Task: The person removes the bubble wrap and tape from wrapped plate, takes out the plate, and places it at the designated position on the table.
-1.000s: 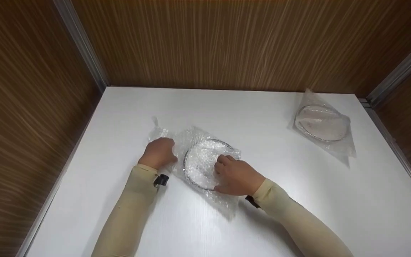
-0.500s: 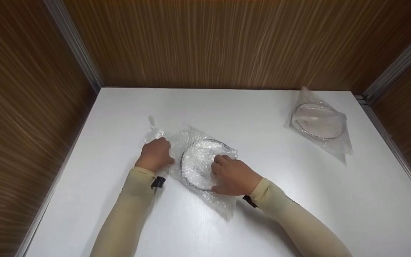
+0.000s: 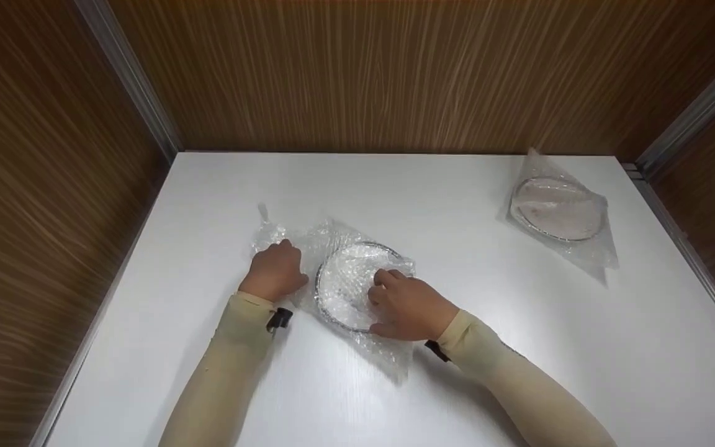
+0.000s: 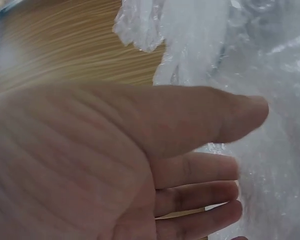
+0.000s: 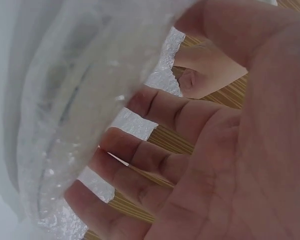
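Observation:
Between the two hands, a round, flat thing with a dark rim, like a plate, lies inside bubble wrap (image 3: pixel 348 282) on the white table. The left hand (image 3: pixel 275 270) is over the wrap's left part; in the left wrist view its thumb and nearly straight fingers (image 4: pixel 194 170) reach to the clear sheet (image 4: pixel 274 145). With fingers spread and slightly bent, the right hand (image 3: pixel 416 308) rests on the wrap's right side, fingertips touching its surface in the right wrist view, where the left hand (image 5: pixel 209 70) shows behind. Most of the wrap's right edge is hidden under the right hand.
Another round, dark-rimmed thing in bubble wrap (image 3: pixel 559 214) lies at the table's back right. A twisted tail of wrap (image 3: pixel 264 226) sticks out beyond the left hand. Wood-grain panels (image 3: pixel 382 74) stand behind and along both sides of the white table (image 3: pixel 581 347).
The head view shifts slightly. Both hands keep nearly the same places on the bubble wrap, and the wrapped thing shows no clear movement on the table.

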### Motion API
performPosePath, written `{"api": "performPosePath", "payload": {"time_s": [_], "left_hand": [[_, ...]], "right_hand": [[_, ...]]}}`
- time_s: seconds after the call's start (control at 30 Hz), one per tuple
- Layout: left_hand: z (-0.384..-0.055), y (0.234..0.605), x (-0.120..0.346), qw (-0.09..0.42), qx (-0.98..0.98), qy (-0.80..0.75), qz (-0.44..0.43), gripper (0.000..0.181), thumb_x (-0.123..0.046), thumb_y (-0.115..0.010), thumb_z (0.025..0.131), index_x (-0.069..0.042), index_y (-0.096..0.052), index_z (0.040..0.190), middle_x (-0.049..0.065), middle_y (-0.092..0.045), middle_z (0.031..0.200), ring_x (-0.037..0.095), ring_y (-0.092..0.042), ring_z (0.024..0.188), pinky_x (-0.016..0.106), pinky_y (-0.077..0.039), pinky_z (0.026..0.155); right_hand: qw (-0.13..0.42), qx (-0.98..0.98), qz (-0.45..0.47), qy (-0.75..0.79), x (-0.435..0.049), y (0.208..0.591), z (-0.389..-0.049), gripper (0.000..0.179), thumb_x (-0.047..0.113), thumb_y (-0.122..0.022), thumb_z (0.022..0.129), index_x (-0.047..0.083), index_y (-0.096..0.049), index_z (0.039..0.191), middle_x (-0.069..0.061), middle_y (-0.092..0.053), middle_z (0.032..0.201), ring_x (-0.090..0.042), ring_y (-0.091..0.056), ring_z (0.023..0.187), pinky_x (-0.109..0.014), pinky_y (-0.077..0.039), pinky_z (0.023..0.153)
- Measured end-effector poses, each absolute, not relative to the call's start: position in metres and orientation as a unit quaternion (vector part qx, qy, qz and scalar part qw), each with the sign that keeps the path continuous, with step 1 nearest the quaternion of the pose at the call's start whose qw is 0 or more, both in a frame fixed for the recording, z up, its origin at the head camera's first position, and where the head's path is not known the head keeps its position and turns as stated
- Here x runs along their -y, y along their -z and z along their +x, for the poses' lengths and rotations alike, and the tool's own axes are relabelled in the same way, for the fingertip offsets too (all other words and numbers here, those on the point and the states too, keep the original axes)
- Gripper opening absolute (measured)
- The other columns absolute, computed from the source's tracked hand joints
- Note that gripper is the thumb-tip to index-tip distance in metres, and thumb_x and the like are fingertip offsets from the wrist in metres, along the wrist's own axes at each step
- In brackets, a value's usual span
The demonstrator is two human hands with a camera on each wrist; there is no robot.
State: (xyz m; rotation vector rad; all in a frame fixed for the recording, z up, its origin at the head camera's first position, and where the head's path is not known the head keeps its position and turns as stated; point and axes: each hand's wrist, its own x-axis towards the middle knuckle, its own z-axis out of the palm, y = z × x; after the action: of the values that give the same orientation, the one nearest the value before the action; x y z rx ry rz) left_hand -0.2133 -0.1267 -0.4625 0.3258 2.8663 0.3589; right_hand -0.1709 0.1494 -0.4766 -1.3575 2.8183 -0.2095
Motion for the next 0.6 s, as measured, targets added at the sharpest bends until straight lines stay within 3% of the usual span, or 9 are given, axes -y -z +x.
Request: {"api": "performPosePath", "payload": {"time_s": [0.1,0.27,0.4,0.6], "left_hand": [[-0.2116,0.4582,0.1268,0.110,-0.977,-0.147,0.111,0.036,-0.020,-0.067,0.094,0.006,-0.068,0.119,0.023,-0.063,0.111,0.041,-0.063,0.101,0.055,-0.054,0.084],[-0.2124,0.4558,0.1228,0.083,-0.957,-0.209,0.185,0.048,-0.016,-0.065,0.098,-0.005,-0.056,0.144,0.018,-0.059,0.141,0.037,-0.056,0.131,0.051,-0.047,0.107],[-0.2121,0.4557,0.1209,0.105,-0.937,-0.221,0.248,0.054,-0.011,-0.071,0.096,-0.012,-0.055,0.148,0.010,-0.055,0.150,0.029,-0.050,0.140,0.044,-0.041,0.115],[-0.2117,0.4584,0.1209,0.131,-0.928,-0.238,0.256,0.056,-0.003,-0.075,0.087,-0.015,-0.064,0.141,0.008,-0.062,0.142,0.028,-0.055,0.135,0.044,-0.043,0.113]], "right_hand": [[0.011,-0.901,-0.427,0.072,-0.1476,0.4766,-0.1705,0.039,0.045,-0.079,0.084,0.010,-0.064,0.095,-0.011,-0.057,0.112,-0.029,-0.058,0.096,-0.040,-0.056,0.065],[0.011,-0.907,-0.412,0.085,-0.1445,0.4767,-0.1670,0.053,0.056,-0.083,0.077,0.009,-0.063,0.092,-0.007,-0.053,0.105,-0.025,-0.054,0.091,-0.038,-0.054,0.060],[-0.006,-0.905,-0.419,0.065,-0.1407,0.4788,-0.1650,0.063,0.060,-0.084,0.074,0.005,-0.063,0.098,-0.009,-0.051,0.103,-0.027,-0.053,0.091,-0.039,-0.054,0.062],[-0.007,-0.907,-0.418,0.042,-0.1400,0.4793,-0.1642,0.065,0.060,-0.083,0.076,0.004,-0.061,0.099,-0.009,-0.049,0.102,-0.028,-0.051,0.093,-0.039,-0.054,0.063]]}}
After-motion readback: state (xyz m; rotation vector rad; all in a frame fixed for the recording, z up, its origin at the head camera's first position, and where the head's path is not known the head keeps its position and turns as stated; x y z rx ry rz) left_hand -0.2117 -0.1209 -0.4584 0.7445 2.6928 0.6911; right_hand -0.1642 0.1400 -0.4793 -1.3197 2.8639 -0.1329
